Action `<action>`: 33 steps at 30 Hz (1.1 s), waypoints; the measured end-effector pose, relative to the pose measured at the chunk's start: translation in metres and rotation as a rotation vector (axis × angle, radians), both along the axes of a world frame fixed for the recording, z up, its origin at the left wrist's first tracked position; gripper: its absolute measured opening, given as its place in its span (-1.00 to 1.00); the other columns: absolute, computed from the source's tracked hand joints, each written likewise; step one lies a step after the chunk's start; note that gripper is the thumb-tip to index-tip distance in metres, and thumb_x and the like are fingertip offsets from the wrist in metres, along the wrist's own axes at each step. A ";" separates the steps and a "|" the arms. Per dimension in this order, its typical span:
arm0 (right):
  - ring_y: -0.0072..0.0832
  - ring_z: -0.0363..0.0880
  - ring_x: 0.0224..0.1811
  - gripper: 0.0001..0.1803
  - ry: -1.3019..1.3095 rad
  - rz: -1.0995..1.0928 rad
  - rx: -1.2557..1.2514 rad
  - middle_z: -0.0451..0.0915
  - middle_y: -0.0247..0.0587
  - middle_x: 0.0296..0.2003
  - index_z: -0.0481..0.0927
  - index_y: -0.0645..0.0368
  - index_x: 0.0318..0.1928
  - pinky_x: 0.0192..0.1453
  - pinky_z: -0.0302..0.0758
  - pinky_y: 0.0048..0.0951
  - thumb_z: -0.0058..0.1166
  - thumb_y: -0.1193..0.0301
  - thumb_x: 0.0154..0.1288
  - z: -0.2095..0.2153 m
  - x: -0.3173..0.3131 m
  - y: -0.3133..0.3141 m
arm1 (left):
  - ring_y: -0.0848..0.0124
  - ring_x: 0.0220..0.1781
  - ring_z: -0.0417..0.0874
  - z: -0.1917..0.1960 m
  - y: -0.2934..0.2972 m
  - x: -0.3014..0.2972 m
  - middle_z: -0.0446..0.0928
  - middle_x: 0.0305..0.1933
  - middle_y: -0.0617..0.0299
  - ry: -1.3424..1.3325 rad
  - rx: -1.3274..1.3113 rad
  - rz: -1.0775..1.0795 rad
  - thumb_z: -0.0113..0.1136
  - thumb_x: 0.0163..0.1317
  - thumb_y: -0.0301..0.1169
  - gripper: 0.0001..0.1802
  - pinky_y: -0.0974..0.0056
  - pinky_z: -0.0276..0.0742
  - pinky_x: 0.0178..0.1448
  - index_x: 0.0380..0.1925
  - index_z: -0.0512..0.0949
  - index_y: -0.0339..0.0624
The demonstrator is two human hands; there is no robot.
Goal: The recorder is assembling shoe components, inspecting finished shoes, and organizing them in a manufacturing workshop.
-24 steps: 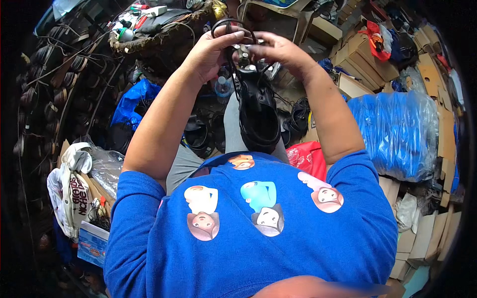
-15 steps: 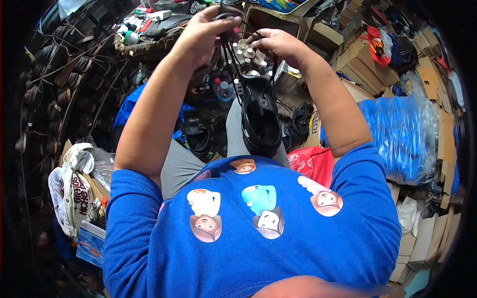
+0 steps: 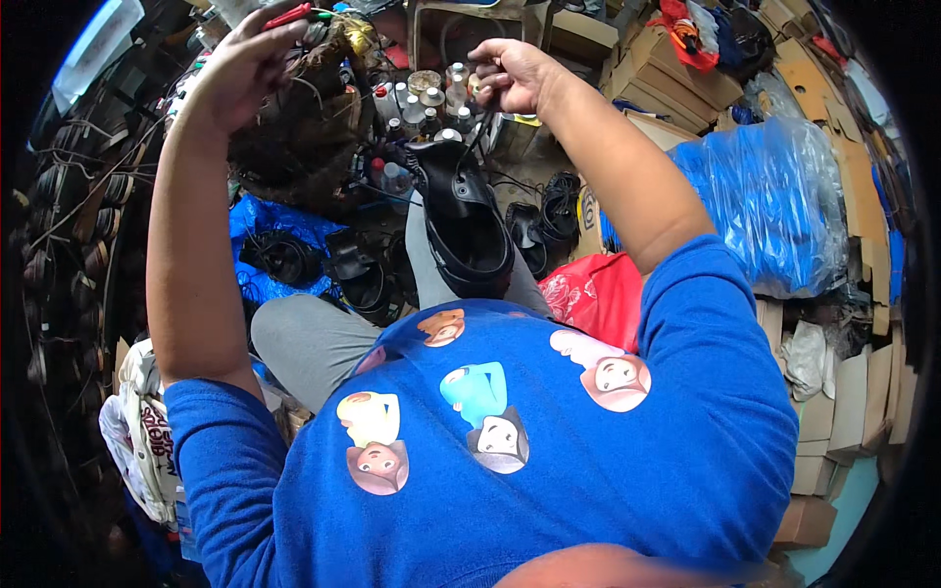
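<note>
A black lace-up shoe is propped over my leg, its opening toward me. From its eyelets a dark shoelace runs up to my right hand, whose fingers are curled closed around its upper end. Out at the far left, my left hand is over the cluttered stand, away from the shoe. Between its fingers shows a slim red object, whose kind I cannot make out.
Several bottles stand beyond the shoe. Other black shoes and a blue plastic sheet lie at left. Near my right arm are a red bag, a plastic-wrapped blue bundle and cardboard boxes.
My left hand has let go of the laces and swung left to the stand. My right hand stays above the shoe with a lace. The view has shifted somewhat left.
</note>
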State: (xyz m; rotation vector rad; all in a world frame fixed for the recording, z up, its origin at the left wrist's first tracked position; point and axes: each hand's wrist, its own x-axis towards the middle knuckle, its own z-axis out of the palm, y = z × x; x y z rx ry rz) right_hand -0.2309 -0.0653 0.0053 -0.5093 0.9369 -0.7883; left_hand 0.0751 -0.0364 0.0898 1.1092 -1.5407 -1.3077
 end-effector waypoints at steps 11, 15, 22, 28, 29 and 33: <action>-0.74 0.23 -0.56 -0.66 0.886 1.009 -0.932 0.41 -0.52 -0.56 0.63 0.19 -0.20 -0.43 0.25 -0.66 0.01 0.18 0.27 0.087 0.057 0.061 | 0.43 -0.19 0.53 0.075 0.033 -0.095 0.55 -0.12 0.12 -0.512 -0.558 -0.260 -0.02 0.25 -0.34 -0.68 0.32 0.43 -0.04 -0.05 0.50 -0.23; -0.64 0.40 -0.37 -0.78 0.834 0.957 -0.993 0.50 -0.39 -0.51 0.65 0.22 -0.25 -0.23 0.37 -0.62 0.05 0.34 0.21 0.084 0.029 0.063 | 0.41 -0.15 0.56 0.045 0.026 -0.076 0.55 -0.12 0.14 0.247 -0.078 -0.161 0.00 0.25 -0.30 -0.70 0.30 0.45 -0.06 -0.09 0.50 -0.20; -0.24 0.50 -0.30 -0.73 0.907 0.418 -1.886 0.46 -0.18 -0.36 0.50 0.13 -0.30 -0.21 0.47 -0.37 0.15 0.62 -0.09 0.061 0.038 0.068 | 0.44 -0.09 0.56 -0.057 0.018 -0.070 0.54 -0.11 0.21 0.054 0.146 -0.410 0.13 0.10 -0.34 -0.62 0.26 0.44 0.06 -0.05 0.48 -0.20; -0.23 0.52 -0.28 -0.72 0.941 0.176 -2.055 0.46 -0.17 -0.32 0.50 0.11 -0.27 -0.21 0.48 -0.34 0.19 0.58 -0.07 0.048 0.042 0.065 | 0.55 -0.03 0.49 -0.063 0.011 -0.067 0.51 -0.07 0.37 0.235 0.240 -0.518 0.13 0.15 -0.25 -0.62 0.31 0.32 0.09 -0.01 0.48 -0.05; -0.22 0.52 -0.27 -0.72 0.922 0.145 -2.020 0.46 -0.17 -0.32 0.50 0.11 -0.26 -0.21 0.49 -0.34 0.18 0.57 -0.06 0.047 0.042 0.066 | 0.55 -0.03 0.49 -0.062 0.009 -0.065 0.51 -0.07 0.37 0.236 0.243 -0.514 0.13 0.15 -0.25 -0.62 0.31 0.32 0.09 -0.01 0.48 -0.05; -0.18 0.54 -0.29 -0.69 0.949 0.086 -2.029 0.47 -0.17 -0.30 0.52 0.06 -0.25 -0.23 0.52 -0.31 0.21 0.51 -0.10 0.044 0.039 0.065 | 0.57 -0.19 0.50 -0.056 0.009 -0.064 0.51 -0.13 0.34 0.228 0.160 -0.611 0.16 0.17 -0.33 -0.56 0.48 0.40 -0.14 0.05 0.39 -0.17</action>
